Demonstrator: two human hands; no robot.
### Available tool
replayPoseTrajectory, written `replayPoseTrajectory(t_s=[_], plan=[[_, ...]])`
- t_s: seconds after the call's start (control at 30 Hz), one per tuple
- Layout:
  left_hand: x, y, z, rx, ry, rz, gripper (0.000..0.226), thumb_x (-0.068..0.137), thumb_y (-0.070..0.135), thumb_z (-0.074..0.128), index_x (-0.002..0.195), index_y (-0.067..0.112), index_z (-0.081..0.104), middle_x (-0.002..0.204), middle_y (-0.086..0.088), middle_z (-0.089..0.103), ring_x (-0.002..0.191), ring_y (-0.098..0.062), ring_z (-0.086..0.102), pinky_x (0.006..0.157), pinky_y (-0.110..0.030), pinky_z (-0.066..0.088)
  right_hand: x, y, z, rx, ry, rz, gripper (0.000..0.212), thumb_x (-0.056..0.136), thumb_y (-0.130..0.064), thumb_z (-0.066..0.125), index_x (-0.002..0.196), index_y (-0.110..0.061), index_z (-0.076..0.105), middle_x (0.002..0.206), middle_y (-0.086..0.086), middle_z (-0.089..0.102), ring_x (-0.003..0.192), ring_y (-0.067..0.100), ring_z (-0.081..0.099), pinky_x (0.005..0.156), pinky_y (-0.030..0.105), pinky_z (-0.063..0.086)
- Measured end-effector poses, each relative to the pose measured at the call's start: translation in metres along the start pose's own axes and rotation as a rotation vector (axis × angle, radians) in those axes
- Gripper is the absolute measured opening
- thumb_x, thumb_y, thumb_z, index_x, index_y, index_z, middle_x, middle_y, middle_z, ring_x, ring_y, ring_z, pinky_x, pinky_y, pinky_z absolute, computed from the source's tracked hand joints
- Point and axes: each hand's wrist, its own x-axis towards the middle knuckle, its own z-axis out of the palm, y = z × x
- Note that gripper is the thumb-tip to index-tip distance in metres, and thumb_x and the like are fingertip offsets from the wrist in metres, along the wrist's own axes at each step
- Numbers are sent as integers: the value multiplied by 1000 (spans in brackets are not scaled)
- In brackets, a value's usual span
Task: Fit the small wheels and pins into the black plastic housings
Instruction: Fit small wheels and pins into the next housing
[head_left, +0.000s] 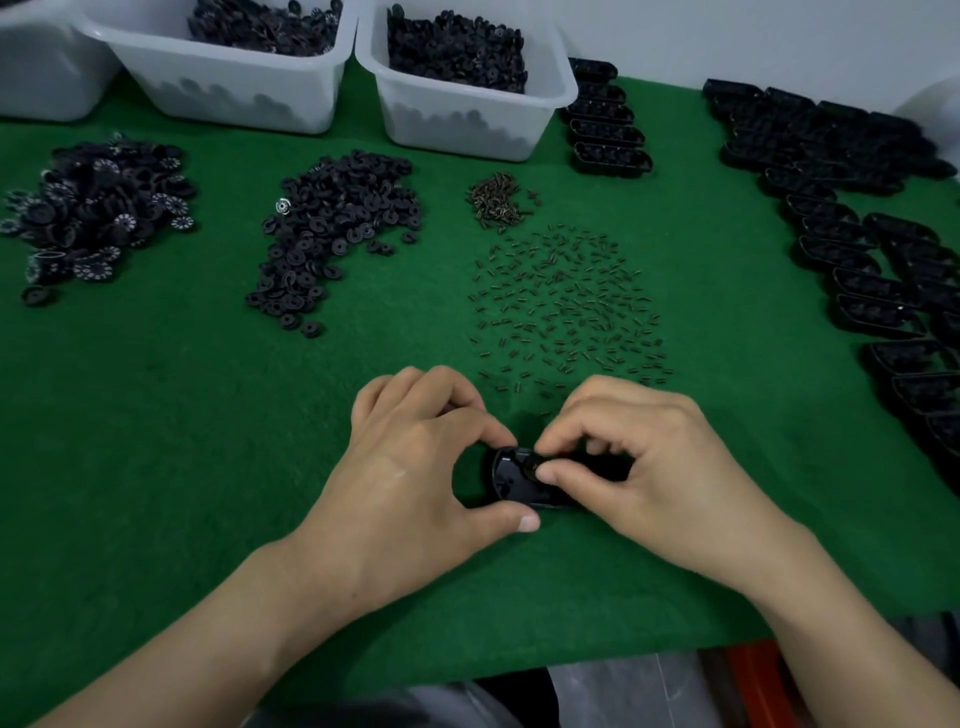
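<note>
Two bare forearms entered from the near edge of the green felt mat (208, 467) and met at its centre front. The left hand (410, 467) gripped the left end of one black housing (506, 465), forefinger on the far edge and thumb along the near edge. The housing lay low over the mat, open side up; contact with the felt could not be confirmed. The right hand (644, 467) pinched a small dark part (531, 466), probably a wheel, between thumb and forefinger over the housing cavity. Its other fingers were curled over the right end of the housing and hid it.

Handling judgement: the housing appeared to be a light, rigid, thin-walled moulding with a glossy, possibly slippery surface. Hold it by the outer long edges near one end and keep the cavity unobstructed. The wheel and pin are tiny and easily dropped, so take them by fingertip pinch only.

Supply stock lay beyond the hands: loose pins (566, 306), a pile of wheels (332, 228), a heap of screws (498, 200), and rows of further housings (857, 249) at the right.
</note>
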Motion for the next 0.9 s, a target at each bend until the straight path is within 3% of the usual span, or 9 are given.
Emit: replayPoseTrajectory(t_s=[0.1, 0.17, 0.23, 0.3, 0.4, 0.5, 0.63, 0.7, 0.9], plan=[[0, 0, -1, -3, -3, -1, 48, 57, 63, 61, 91, 29, 66, 92, 13, 47, 92, -7, 41, 93, -24, 21, 8, 7, -9, -35, 77, 41, 11, 76, -13, 73, 85, -18, 72, 72, -17, 56, 66, -3, 52, 61, 8, 38], [-1, 0, -1, -3, -5, 1, 48, 58, 63, 61, 92, 29, 66, 92, 13, 47, 92, -8, 41, 93, -25, 22, 15, 9, -10, -120, 74, 61, 12, 77, -12, 72, 88, -17, 73, 73, -15, 55, 63, -7, 47, 62, 7, 34], [-1, 0, -1, -4, -3, 2, 49, 58, 63, 61, 92, 29, 66, 91, 12, 47, 92, -8, 42, 92, -25, 22, 20, 8, -8, -189, 15, 63, 11, 78, -15, 71, 89, -19, 74, 78, -8, 58, 67, -3, 48, 63, 21, 40], [-1, 0, -1, -4, -4, 1, 49, 58, 63, 61, 92, 28, 66, 91, 12, 47, 92, -8, 42, 92, -24, 21, 24, 4, -6, -246, -42, 53, 9, 79, -17, 70, 88, -19, 73, 81, -4, 60, 75, 13, 56, 67, 34, 48], [-1, -1, -1, -8, -5, 5, 49, 58, 63, 63, 92, 28, 66, 92, 12, 47, 92, -8, 42, 93, -23, 20, 29, 1, -7, -302, -92, 15, 3, 79, -16, 67, 80, -19, 69, 80, -6, 58, 74, 11, 55, 68, 34, 49], [-1, -2, -1, -12, -9, 11, 47, 59, 61, 69, 93, 28, 66, 92, 12, 47, 91, -9, 42, 93, -23, 20, 20, 6, -12, -114, -17, 33, 10, 77, -11, 68, 72, -20, 64, 72, -13, 55, 65, 3, 49, 62, 13, 37], [-1, -1, -1, -9, -3, -2, 48, 58, 63, 62, 91, 29, 66, 91, 12, 48, 91, -8, 43, 94, -24, 21, -1, 6, -6, 197, 40, 54, 9, 73, -13, 71, 71, -21, 68, 72, -9, 58, 65, 14, 51, 58, 21, 40], [-1, -1, -1, -9, -3, -4, 47, 58, 63, 61, 91, 30, 66, 91, 13, 48, 91, -9, 43, 94, -24, 22, -6, 7, 0, 233, 40, 76, 9, 73, -12, 73, 72, -20, 70, 75, -8, 58, 67, 14, 53, 59, 23, 42], [0, 0, 0, -8, -2, -2, 46, 58, 62, 62, 90, 29, 67, 91, 12, 48, 91, -9, 44, 93, -24, 22, -12, 11, 4, 222, 76, 83, 11, 73, -10, 73, 75, -20, 71, 77, -7, 56, 71, 10, 54, 64, 12, 38]])
